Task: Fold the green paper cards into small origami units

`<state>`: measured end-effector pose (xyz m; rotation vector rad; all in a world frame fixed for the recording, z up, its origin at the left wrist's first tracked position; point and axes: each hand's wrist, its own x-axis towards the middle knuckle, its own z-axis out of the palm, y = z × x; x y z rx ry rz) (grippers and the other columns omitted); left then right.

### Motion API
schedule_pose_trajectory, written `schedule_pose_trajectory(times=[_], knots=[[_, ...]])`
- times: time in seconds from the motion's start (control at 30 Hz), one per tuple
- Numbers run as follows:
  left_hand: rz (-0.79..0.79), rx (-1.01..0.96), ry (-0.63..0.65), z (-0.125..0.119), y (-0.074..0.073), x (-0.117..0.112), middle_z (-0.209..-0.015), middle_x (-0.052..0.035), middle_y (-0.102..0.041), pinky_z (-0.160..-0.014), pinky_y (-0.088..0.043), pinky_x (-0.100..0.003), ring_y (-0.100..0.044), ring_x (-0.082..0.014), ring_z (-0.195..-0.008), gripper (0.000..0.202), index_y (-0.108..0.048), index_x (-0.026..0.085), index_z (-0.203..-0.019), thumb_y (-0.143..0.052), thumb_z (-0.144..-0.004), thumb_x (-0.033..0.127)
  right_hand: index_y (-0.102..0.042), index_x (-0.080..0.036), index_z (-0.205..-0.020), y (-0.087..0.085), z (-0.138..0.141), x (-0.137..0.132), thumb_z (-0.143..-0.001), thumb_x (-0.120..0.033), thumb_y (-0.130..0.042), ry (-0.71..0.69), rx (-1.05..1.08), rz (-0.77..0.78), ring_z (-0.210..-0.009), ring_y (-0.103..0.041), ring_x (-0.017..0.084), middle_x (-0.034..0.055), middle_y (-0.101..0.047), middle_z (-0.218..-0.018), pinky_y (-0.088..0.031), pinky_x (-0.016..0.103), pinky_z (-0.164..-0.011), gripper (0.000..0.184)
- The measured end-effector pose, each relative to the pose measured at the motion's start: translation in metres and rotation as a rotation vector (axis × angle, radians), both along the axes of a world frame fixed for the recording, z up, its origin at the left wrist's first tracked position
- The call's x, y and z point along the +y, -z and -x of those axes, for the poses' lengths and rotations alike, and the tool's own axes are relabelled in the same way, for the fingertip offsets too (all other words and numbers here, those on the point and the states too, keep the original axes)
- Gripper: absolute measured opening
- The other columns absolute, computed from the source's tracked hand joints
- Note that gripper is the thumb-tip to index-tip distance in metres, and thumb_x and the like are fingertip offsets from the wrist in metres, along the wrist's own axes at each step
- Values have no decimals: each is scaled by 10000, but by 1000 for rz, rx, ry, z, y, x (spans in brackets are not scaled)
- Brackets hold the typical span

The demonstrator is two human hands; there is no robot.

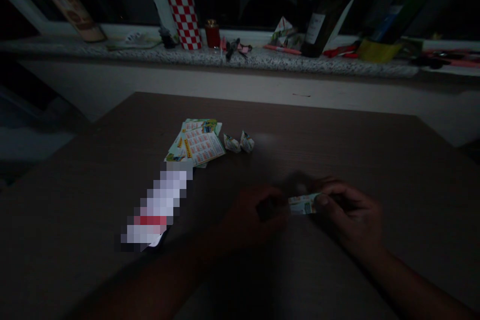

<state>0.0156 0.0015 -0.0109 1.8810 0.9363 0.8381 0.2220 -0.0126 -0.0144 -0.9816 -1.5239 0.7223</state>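
Note:
A small folded piece of printed paper (303,204) is stretched between my two hands, just above the table. My right hand (350,212) pinches its right end between thumb and fingers. At its left end are the curled fingertips of my left hand (258,215), dim and in shadow, closed on the paper's edge. Beyond my hands, two small folded paper pieces (239,143) stand side by side. Left of them lies a fanned stack of printed paper slips (198,144), white and green with orange print.
A phone (157,205) with a lit, blurred-out screen lies left of my left arm on the brown table (375,145). Along the granite windowsill (146,55) stand a red-and-white checked bottle (185,22), a red jar (212,35) and dark bottles (315,27).

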Motion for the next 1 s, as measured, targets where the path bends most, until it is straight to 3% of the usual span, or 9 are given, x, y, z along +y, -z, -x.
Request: schedule_pose_trajectory(times=[0.1, 0.2, 0.43, 0.7, 1.0], knots=[[113, -4, 16, -2, -1, -2, -872, -31, -689, -671, -439, -225, -613, -141, -767, 239, -673, 157, -996, -592, -845, 323, -632, -210, -749, 2, 4, 0, -807, -169, -618, -52, -4, 57, -695, -612, 144, 14, -635, -728, -492, 229, -611, 72], [166, 17, -1, -1, -1, -1, -795, -15, -707, -632, -425, -209, -620, -127, -710, 259, -715, 162, -922, -529, -895, 339, -642, -208, -738, 5, 5, 0, -773, -174, -651, -57, -53, 130, -614, -612, 131, 7, -651, -682, -491, 210, -548, 51], [241, 7, -7, 2, -1, 4, -778, -23, -723, -617, -433, -191, -634, -128, -699, 203, -736, 140, -864, -593, -853, 284, -693, -191, -744, 6, 4, 3, -764, -233, -681, -97, -159, 217, -621, -654, 160, 42, -713, -703, -522, 247, -566, 47], [417, -107, -33, 2, 2, 7, -763, -20, -706, -603, -432, -193, -612, -123, -686, 216, -721, 141, -839, -636, -814, 338, -715, -192, -749, 2, 3, 5, -764, -257, -696, -169, -23, 313, -649, -670, 166, 45, -728, -716, -540, 252, -587, 69], [361, -112, -54, 4, 3, 8, -742, -16, -697, -609, -437, -212, -604, -128, -675, 190, -715, 145, -814, -632, -815, 315, -724, -179, -744, 2, 2, 5, -760, -286, -710, -137, 1, 349, -616, -665, 162, 45, -726, -687, -538, 245, -562, 109]])
